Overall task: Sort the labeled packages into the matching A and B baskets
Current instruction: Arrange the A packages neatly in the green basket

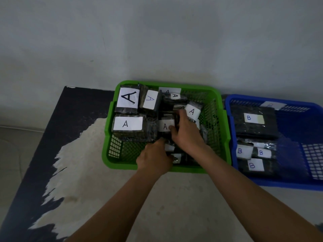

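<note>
Green basket point(120, 164), mid-frame: A pkgs point(127, 100) heaped loose. Right hand point(185, 133) grasps centre A pkg point(164, 126); left hand point(153, 157): grip hidden, can't tell. Risk: heap shifts, pkgs topple, labels buried.

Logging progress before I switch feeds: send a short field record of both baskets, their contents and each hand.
green basket: holds A packages, piled unevenly
blue basket: right of the green one, holds B packages
left hand: at green basket's near side, fingertips hidden among packages, grip unclear
right hand: inside green basket, fingers curled round gripped package, labelled A
wrong-basket labels: none readable; some labels hidden
</note>
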